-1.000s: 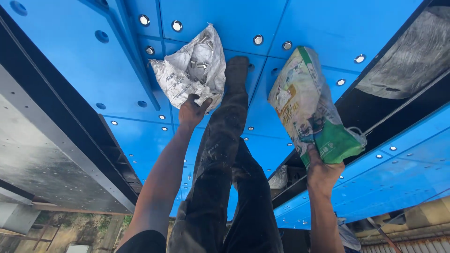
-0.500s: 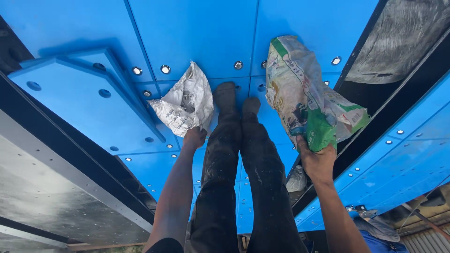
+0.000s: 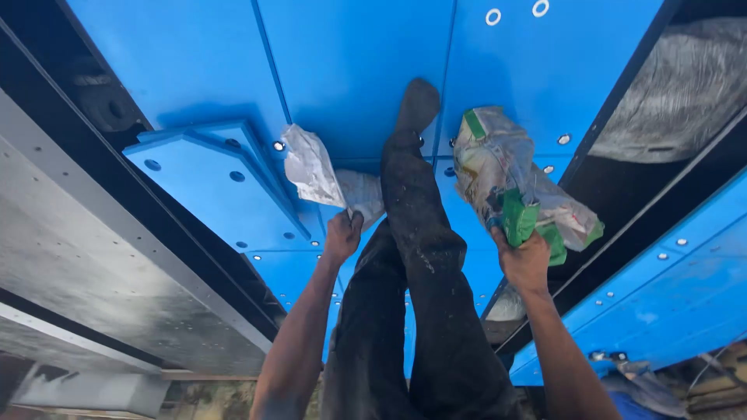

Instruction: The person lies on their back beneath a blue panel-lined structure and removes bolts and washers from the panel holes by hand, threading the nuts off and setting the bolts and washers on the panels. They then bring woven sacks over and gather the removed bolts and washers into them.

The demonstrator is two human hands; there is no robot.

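Bright blue panels (image 3: 350, 70) studded with round bolts (image 3: 493, 16) fill the view, crossed by black beams (image 3: 622, 117). A grey steel plate (image 3: 85, 257) lies at left in daylight.

Crumpled white-grey printed sack (image 3: 315, 173): centre-left of frame, gripped at lower corner by left hand (image 3: 342, 236). Bulging white sack with green patches (image 3: 513, 187): centre-right, held from below by right hand (image 3: 526, 260). No labels, signs, screens seen.
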